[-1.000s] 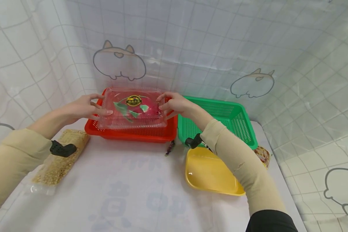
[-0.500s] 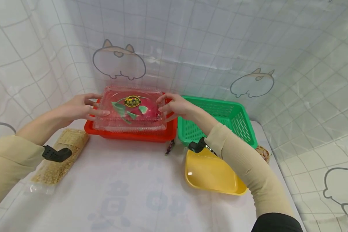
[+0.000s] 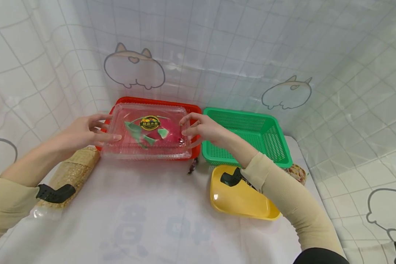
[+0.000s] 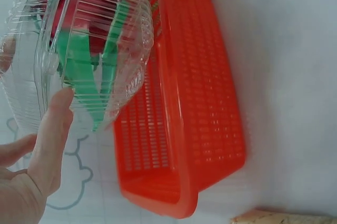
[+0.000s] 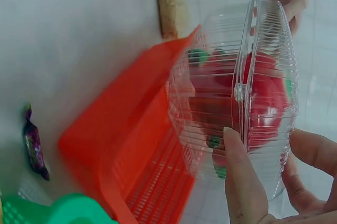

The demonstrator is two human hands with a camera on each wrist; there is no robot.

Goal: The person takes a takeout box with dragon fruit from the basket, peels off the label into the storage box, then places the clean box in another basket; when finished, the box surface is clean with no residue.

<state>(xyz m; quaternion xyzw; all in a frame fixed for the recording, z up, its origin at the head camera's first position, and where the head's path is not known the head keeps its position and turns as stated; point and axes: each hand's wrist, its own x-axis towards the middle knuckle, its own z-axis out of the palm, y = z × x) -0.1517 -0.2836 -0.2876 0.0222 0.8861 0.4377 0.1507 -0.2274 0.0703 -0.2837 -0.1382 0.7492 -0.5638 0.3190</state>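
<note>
A clear plastic clamshell box (image 3: 136, 112) with a black-and-gold label hangs over the red basket (image 4: 210, 82). Inside it is a dragon fruit (image 3: 173, 126), pink-red with green scales. My left hand (image 3: 92, 130) grips the box's left end, its thumb on the near side. At the opposite end my right hand (image 3: 204, 128) holds it between thumb and fingers. The right wrist view shows the box closed, with its seam between lid and base, and the basket below and apart from it.
Right of the red basket stands a green basket (image 3: 250, 137), with a yellow tray (image 3: 241, 198) in front. A wrapped candy (image 3: 193, 166) lies near the red basket's corner. A bag of grain (image 3: 74, 172) lies at left, and a patterned packet (image 3: 297, 173) at right.
Both hands have brought the box a little toward me and left, and it looks larger. The red basket's back rim now shows behind it.
</note>
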